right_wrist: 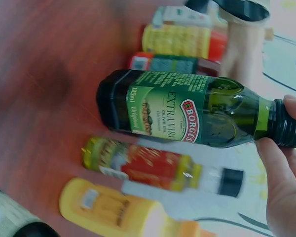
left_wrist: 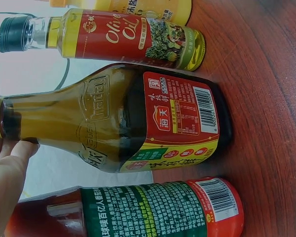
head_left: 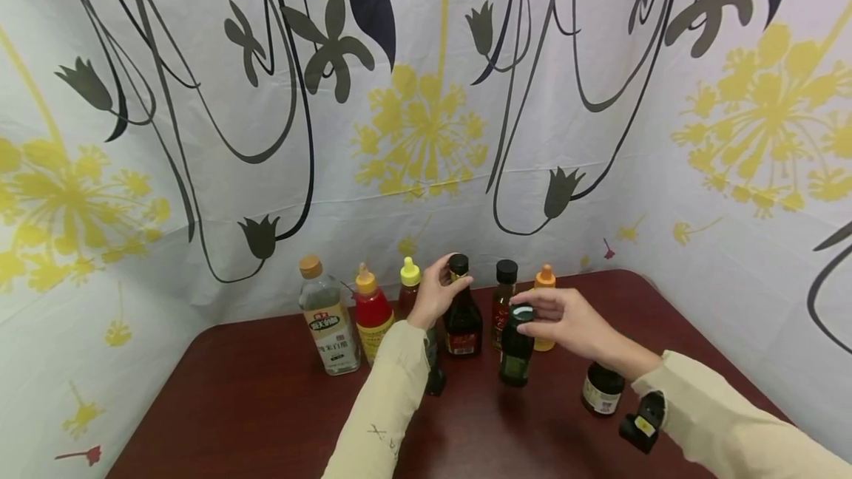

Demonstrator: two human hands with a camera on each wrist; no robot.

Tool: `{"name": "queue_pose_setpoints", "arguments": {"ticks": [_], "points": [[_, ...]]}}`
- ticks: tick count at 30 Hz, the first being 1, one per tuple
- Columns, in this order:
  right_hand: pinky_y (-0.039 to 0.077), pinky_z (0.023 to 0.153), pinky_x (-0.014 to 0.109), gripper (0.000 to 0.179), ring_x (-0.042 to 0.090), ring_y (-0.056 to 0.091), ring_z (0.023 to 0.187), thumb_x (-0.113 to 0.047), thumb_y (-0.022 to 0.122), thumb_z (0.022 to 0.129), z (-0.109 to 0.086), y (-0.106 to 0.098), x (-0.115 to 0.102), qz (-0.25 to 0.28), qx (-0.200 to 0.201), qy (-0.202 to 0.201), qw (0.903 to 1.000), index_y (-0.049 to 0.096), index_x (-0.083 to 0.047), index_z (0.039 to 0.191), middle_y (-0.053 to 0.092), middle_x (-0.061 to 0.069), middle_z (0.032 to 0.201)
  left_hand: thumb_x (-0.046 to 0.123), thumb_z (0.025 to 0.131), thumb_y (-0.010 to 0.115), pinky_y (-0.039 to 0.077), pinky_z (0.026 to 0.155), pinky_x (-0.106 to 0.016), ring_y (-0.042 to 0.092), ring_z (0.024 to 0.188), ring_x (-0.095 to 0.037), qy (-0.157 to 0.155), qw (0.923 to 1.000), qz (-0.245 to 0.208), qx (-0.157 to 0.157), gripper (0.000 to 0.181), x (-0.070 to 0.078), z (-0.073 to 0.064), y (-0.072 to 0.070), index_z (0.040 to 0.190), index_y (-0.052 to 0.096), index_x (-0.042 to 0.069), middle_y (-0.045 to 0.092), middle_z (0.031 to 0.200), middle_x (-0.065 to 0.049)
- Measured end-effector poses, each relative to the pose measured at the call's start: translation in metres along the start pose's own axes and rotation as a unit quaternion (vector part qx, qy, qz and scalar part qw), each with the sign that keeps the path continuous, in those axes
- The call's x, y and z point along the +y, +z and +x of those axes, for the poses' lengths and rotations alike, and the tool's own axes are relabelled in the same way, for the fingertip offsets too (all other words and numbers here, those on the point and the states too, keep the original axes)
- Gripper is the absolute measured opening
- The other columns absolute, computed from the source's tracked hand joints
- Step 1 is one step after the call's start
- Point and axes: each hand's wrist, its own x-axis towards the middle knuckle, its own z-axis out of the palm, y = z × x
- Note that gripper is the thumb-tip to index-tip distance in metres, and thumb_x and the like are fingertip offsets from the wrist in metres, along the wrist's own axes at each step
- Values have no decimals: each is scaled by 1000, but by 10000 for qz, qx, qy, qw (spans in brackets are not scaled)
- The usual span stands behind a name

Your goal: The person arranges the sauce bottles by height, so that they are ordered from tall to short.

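My left hand grips the neck of a dark soy sauce bottle, just below its black cap. The bottle stands upright on the table, its red and yellow label facing the left wrist camera. To its right, my right hand pinches a small green olive oil bottle at the cap between thumb and fingers. This bottle hangs upright, with a shadow on the table below it. In the right wrist view its green label reads "Borges".
A vinegar bottle, a red squeeze bottle and a yellow-capped sauce bottle stand left on the dark red table. Behind my right hand are another olive oil bottle and a yellow squeeze bottle. A dark jar stands right.
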Motion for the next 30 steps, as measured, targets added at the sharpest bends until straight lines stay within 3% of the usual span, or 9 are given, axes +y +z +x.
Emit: {"name": "queue_pose_setpoints", "arguments": {"ticks": [5,9,14,18,24,30], "points": [[48,80,37,44,33,51,108,-21,68,79,4,-21,-14,-367,419,208,9982,56,0,116,53,21,118,10,83,62,39,93,-34,49,112,-23,-40,10000,81,34,49,-4,2,0,129,45,9,50,123,-11],[50,74,30,43,29,55,103,-19,67,80,9,-37,-18,-405,698,313,9962,55,1,116,58,20,111,6,83,62,39,92,-37,48,112,-28,-23,10000,-3,17,48,6,-4,-1,128,46,4,51,122,-16],[49,70,22,43,16,59,96,-19,66,81,12,-55,-9,-590,996,292,9928,54,2,117,58,22,109,2,83,60,41,90,-37,50,109,-30,41,10000,44,-33,43,23,-14,-1,125,47,0,52,119,-18],[49,68,20,43,5,59,89,-19,65,82,13,-69,6,-809,1219,387,9885,53,4,117,57,24,108,1,84,59,41,90,-37,50,109,-29,63,10000,53,-48,42,26,-18,-1,124,48,0,52,119,-18],[48,77,39,46,39,52,103,-23,62,84,10,-85,28,-1286,1393,570,9802,52,5,119,51,27,115,2,83,60,41,90,-38,51,108,-29,169,9999,29,-24,41,27,-17,-3,123,49,-1,53,117,-19],[43,81,49,46,45,45,107,-22,61,84,8,-90,48,-1433,1513,889,9740,51,7,119,44,31,122,2,83,60,41,90,-37,51,108,-29,158,9999,7,-45,42,27,-16,-3,124,48,0,53,118,-18]]}}
